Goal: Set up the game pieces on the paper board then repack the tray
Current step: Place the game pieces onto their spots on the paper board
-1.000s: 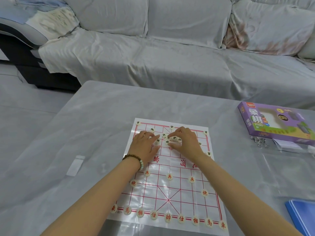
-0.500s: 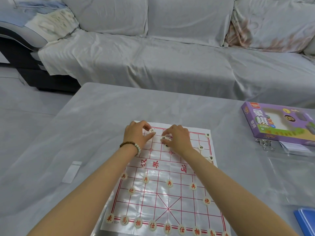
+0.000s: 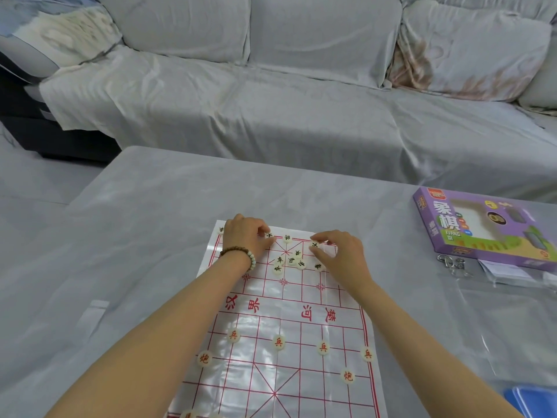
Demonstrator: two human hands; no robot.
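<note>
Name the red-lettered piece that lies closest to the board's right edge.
The red-lettered piece ending the row of four, on the board's right border line. The other red-lettered pieces in view all lie further left.

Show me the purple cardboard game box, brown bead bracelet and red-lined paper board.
Purple cardboard game box (image 3: 443, 220), head view: printed lid.
Brown bead bracelet (image 3: 233, 251), head view: beads on wrist.
Red-lined paper board (image 3: 280, 309), head view: bare middle strip.

Left hand (image 3: 247, 239) and right hand (image 3: 342, 254), each pinching a black piece (image 3: 269, 235), fence off the far edge of the paper board (image 3: 265, 375), loose pieces (image 3: 291, 261) crowded between. Mid-board river band: open lane. Tabletop (image 3: 135, 236) left: wide room. Right: purple game box (image 3: 470, 236) and keyring (image 3: 452, 263) block.
</note>
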